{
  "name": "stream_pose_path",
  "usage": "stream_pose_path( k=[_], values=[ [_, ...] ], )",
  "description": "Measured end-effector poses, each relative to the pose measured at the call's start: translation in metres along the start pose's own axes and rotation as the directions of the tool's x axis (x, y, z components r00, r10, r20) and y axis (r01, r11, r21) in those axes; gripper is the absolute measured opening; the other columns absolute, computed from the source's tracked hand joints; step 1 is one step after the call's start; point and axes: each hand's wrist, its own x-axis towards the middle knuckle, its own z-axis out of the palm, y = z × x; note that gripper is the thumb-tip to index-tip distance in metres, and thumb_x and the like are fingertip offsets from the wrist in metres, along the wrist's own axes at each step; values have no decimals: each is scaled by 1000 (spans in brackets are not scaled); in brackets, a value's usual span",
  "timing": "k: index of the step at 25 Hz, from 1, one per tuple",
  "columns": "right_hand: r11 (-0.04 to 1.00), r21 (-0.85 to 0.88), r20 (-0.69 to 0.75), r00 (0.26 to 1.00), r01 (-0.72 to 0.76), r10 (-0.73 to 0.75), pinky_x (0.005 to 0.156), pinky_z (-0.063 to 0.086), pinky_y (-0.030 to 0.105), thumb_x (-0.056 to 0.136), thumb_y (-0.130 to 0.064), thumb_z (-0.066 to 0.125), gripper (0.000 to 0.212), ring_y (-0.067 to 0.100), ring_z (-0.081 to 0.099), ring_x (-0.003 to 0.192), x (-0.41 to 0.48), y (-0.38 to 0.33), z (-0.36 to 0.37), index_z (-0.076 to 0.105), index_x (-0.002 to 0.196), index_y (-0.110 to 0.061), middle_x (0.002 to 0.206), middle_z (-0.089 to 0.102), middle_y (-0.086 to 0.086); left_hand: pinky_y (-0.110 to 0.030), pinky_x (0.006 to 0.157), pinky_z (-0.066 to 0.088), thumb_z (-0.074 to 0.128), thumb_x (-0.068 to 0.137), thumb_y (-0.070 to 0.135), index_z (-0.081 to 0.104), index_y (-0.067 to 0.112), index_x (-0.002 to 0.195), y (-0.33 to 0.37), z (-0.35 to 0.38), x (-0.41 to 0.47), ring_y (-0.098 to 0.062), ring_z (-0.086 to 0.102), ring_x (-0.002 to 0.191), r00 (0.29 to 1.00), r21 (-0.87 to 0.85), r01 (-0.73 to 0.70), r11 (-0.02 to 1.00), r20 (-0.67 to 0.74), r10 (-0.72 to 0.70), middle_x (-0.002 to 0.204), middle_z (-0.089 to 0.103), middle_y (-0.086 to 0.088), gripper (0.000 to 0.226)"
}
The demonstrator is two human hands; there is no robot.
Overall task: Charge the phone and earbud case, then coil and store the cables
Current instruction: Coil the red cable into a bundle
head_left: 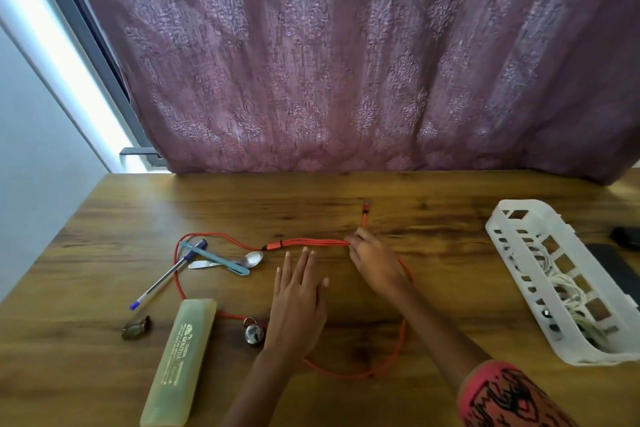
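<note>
An orange cable point(311, 242) lies across the wooden table point(433, 215), partly folded into a straight bundle at the centre. My right hand point(375, 262) pinches the right end of that bundle, and one plug end point(365, 208) sticks out beyond it. The rest of the cable loops down and around under my arms. My left hand point(298, 298) lies flat on the table with straight fingers, just below the bundle. A white slotted basket point(512, 253) at the right holds a coiled white cable point(568, 291). A dark phone point(614, 269) lies beyond the basket.
Left of centre lie two pens point(207, 258), a spoon point(242, 261), a yellowish long case point(181, 362), a small padlock point(254, 333) and a dark clip point(136, 328). A small dark object point(627, 236) sits at the far right. A purple curtain point(346, 62) hangs behind the table.
</note>
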Motion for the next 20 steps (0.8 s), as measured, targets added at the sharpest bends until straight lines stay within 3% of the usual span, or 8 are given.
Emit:
stream_pose_path(
  k=[2,5,8,11,13,15,17,20],
  values=[
    [990,126,-5,998,-60,61,84,46,35,96,-12,43,30,24,59,98,-2,-1,-19,59,121,-10,112,55,5,-36,115,6,19,95,39,22,14,146,2,-4,10,-15,-5,140,997,-28,-38,999,-72,36,155,18,-1,57],
    [938,338,-134,982,-83,135,80,38,17,92,-11,53,28,19,60,93,-7,-6,-59,63,118,-9,103,63,5,-48,111,25,24,92,26,38,5,139,11,-15,31,-27,16,138,966,-34,-151,988,-216,141,147,35,-11,53],
    [823,557,-193,946,-112,260,69,42,11,84,-9,66,12,14,62,78,-11,-15,-98,69,95,-12,86,70,2,-43,110,26,35,95,15,39,3,138,31,-35,54,-30,24,138,926,-48,-273,961,-285,249,145,39,-12,45],
    [636,767,-159,933,-88,322,63,52,28,80,-6,70,15,23,65,64,-12,-23,-126,68,77,-20,75,72,10,-23,110,22,38,93,15,45,8,135,57,-60,70,-24,39,133,919,-158,-354,922,-244,311,136,51,-11,43],
    [523,852,-174,927,-28,333,68,54,33,80,-4,70,20,20,67,66,-13,-26,-139,69,76,-23,73,73,5,-5,95,33,43,92,18,57,13,126,73,-74,73,-10,56,111,900,-252,-417,873,-248,358,117,65,-7,36],
    [400,915,-181,934,45,308,72,56,29,81,1,67,18,18,70,70,-14,-30,-148,70,82,-17,73,73,3,-4,82,40,47,90,25,65,14,116,84,-84,77,-5,60,95,879,-276,-451,849,-304,368,104,69,-1,33],
    [265,957,-195,936,117,292,67,55,21,80,6,65,19,15,70,67,-16,-34,-159,67,88,-11,72,72,2,-12,76,45,51,86,28,68,19,109,92,-91,82,-5,61,84,863,-236,-461,855,-345,370,95,69,3,30],
    [63,979,-204,900,195,384,68,52,18,75,10,67,36,11,67,70,-16,-37,-168,59,105,-8,79,69,3,-8,63,41,62,84,17,73,19,96,111,-102,86,1,58,70,867,-246,-401,882,-414,278,80,70,2,16]
  ],
)
